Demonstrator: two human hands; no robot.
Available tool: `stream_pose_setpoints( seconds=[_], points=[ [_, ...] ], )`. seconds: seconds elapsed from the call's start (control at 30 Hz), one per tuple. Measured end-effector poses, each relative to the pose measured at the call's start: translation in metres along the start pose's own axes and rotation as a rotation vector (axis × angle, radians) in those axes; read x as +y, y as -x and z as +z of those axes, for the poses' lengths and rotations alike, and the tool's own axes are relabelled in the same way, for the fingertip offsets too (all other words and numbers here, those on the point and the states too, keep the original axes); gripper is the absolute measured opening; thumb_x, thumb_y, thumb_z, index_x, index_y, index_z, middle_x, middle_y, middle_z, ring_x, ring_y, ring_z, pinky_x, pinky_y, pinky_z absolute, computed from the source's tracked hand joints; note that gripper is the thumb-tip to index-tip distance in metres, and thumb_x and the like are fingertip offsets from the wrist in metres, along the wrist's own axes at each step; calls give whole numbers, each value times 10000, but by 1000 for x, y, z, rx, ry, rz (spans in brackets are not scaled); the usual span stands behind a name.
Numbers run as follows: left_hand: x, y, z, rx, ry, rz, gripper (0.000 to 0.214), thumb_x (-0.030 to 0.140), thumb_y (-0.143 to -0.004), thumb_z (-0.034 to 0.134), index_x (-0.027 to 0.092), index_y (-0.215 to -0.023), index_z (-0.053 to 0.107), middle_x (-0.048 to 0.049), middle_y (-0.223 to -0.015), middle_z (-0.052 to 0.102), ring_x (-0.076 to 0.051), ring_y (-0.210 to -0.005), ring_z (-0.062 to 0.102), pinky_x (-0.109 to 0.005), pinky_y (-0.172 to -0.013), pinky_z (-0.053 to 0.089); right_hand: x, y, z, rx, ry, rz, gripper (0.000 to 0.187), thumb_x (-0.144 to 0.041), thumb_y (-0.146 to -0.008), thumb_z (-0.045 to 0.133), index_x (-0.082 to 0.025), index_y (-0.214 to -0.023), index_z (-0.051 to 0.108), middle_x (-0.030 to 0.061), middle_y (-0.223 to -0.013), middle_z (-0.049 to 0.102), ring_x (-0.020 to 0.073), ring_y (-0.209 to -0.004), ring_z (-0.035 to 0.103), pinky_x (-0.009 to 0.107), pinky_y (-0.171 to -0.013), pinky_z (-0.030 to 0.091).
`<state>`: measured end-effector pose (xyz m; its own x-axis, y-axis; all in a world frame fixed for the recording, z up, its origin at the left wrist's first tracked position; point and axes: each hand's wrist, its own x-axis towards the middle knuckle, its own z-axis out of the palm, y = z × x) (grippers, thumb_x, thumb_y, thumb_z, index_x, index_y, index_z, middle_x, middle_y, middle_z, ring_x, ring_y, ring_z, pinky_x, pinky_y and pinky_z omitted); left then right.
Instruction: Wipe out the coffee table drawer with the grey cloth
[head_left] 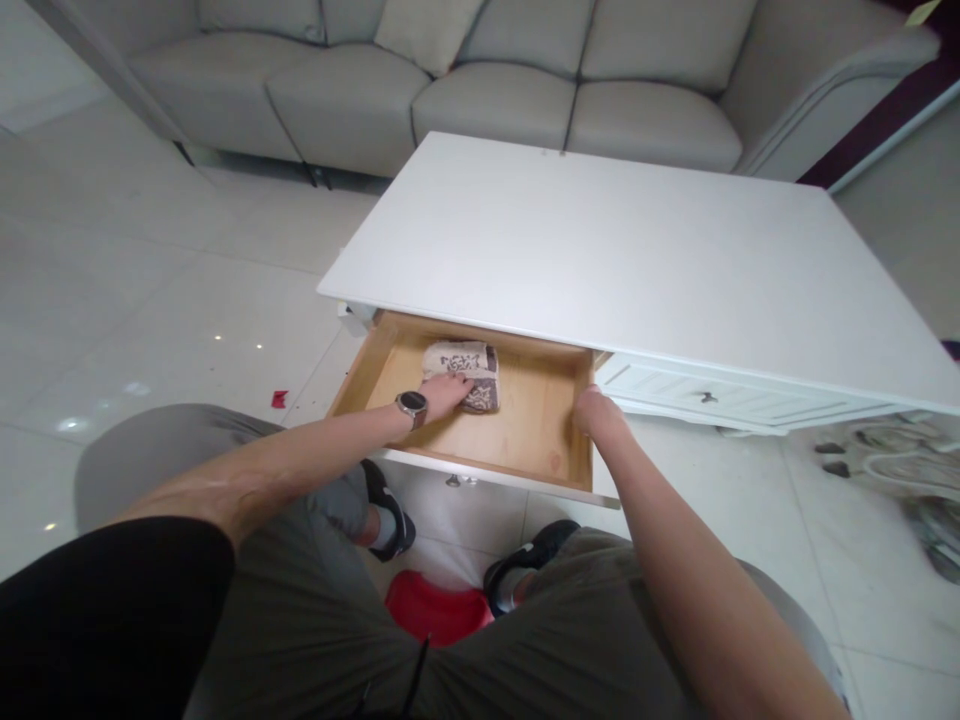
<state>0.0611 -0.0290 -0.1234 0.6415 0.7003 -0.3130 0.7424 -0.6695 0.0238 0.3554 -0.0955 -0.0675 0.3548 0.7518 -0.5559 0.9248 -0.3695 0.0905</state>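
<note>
A wooden drawer [540, 420] stands pulled out of a white coffee table [600, 250]. Inside it, towards the back left, lies a folded patterned cloth [469, 362]. My left hand [444, 392], with a watch on the wrist, reaches into the drawer and lies on the cloth, fingers curled over its near edge. My right hand [598, 412] rests on the drawer's right side wall, fingers folded over the rim and mostly hidden.
A second, closed drawer with a small knob [706, 397] is to the right. A grey sofa [465, 90] stands behind the table. A red stool [439, 608] shows between my knees. A red scrap [279, 398] lies on the tiled floor; objects lie at far right.
</note>
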Motion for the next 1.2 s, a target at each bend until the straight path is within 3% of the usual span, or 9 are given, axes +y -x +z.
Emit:
stream_pose_setpoints(
  seconds=[0.07, 0.13, 0.27, 0.37, 0.53, 0.63, 0.83, 1.0, 1.2],
  points=[
    [-13, 2, -9, 8, 63, 45, 410, 63, -881, 527, 167, -1258, 652, -154, -1211, 724, -272, -1121, 680, -350, -924, 521, -5, 8, -10, -12, 25, 26, 447, -107, -959, 520, -20, -1396, 559, 294, -1267, 680, 320, -1261, 666, 386, -1002, 542],
    [-17, 5, -18, 16, 126, 75, 393, 97, -852, 554, 192, -1210, 685, -117, -1155, 758, -258, -1062, 707, -327, -910, 523, -13, 19, -20, 71, 54, -40, 409, -122, -946, 539, -19, -1337, 601, 295, -1278, 668, 344, -1269, 646, 419, -998, 536],
    [-3, 10, -37, 72, 302, 163, 392, 135, -793, 597, 193, -1161, 718, -94, -1081, 774, -255, -986, 718, -310, -886, 526, -43, 40, -25, 332, 44, -576, 602, -292, -852, 733, -88, -1390, 557, 250, -1454, 565, 351, -1373, 514, 437, -1067, 472],
    [14, 12, -51, 100, 474, 239, 401, 122, -749, 619, 171, -1136, 709, -83, -1059, 769, -234, -927, 708, -290, -834, 520, -67, 50, -9, 318, -4, -828, 680, -351, -802, 785, -120, -1389, 533, 203, -1425, 601, 316, -1340, 527, 413, -1113, 408],
    [25, 26, -68, 139, 697, 208, 259, 145, -730, 640, 176, -987, 649, -17, -858, 719, -184, -765, 651, -261, -680, 469, -81, 52, 7, 228, 41, -728, 394, -279, -898, 636, -157, -1271, 598, 149, -1119, 745, 297, -1035, 686, 365, -904, 451],
    [14, 49, -78, 164, 755, 150, 350, 236, -783, 677, 177, -1121, 605, -46, -1022, 724, -198, -888, 668, -278, -769, 500, -72, 51, -6, 241, 61, -729, 239, -242, -901, 582, -224, -1125, 665, 98, -1085, 749, 273, -981, 691, 320, -774, 428],
    [-7, 107, -86, -76, 469, 183, 232, 265, -839, 701, 201, -1061, 723, -77, -1108, 758, -241, -1022, 698, -302, -890, 486, -46, 54, -36, 430, 62, -677, 299, -178, -861, 557, -231, -1124, 689, 73, -1094, 687, 232, -935, 657, 297, -705, 395],
    [5, 124, -74, -180, 391, 225, 55, 218, -842, 724, 234, -853, 776, -42, -872, 785, -214, -859, 716, -278, -754, 468, -32, 54, -30, 239, 126, -750, 389, -118, -832, 554, -242, -1146, 748, 65, -1138, 688, 216, -924, 655, 285, -750, 417],
    [19, 121, -69, -135, 292, 254, 54, 232, -835, 767, 228, -782, 778, -74, -826, 770, -247, -825, 711, -321, -725, 473, -19, 46, -9, -237, 123, -700, 360, -35, -715, 611, -221, -935, 827, 53, -937, 765, 207, -893, 684, 244, -743, 435]
  ],
)
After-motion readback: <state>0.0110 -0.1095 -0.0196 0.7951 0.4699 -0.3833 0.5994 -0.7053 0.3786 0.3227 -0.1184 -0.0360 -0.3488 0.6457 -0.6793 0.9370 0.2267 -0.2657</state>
